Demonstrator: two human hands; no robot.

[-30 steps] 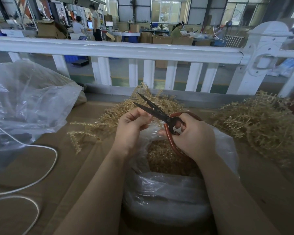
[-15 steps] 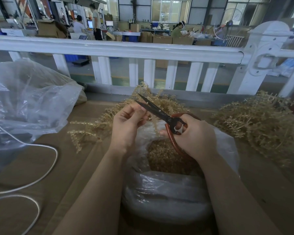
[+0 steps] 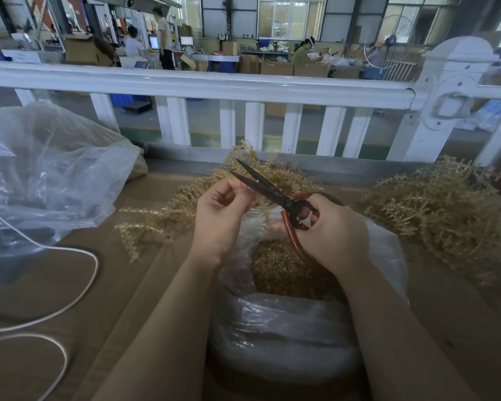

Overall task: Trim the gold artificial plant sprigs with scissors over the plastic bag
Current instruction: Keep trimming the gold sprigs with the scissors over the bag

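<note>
My right hand (image 3: 331, 233) grips the scissors (image 3: 275, 195) by their red-brown loop handles; my fingers cover most of the loops, so only the outer curve and a dark opening show. The black blades stand slightly parted, tips pointing up and left toward the white railing (image 3: 203, 85). My left hand (image 3: 223, 215) is curled, thumb and fingertips pinching something small at the lower blade. I cannot make out the pinched piece itself; a thin gold sprig (image 3: 265, 217) hangs just beside that hand, above the bag. The clear plastic bag (image 3: 287, 334) sits open on the brown tabletop (image 3: 122, 285) directly under both hands, with gold trimmings (image 3: 281, 267) inside, partly hidden by my right wrist. Loose gold sprigs (image 3: 168, 212) lie behind my left hand; a larger heap (image 3: 443, 212) lies to the right, cut off at the frame edge. A second crumpled bag (image 3: 47, 169) and a white cable (image 3: 78, 285) lie at left.
</note>
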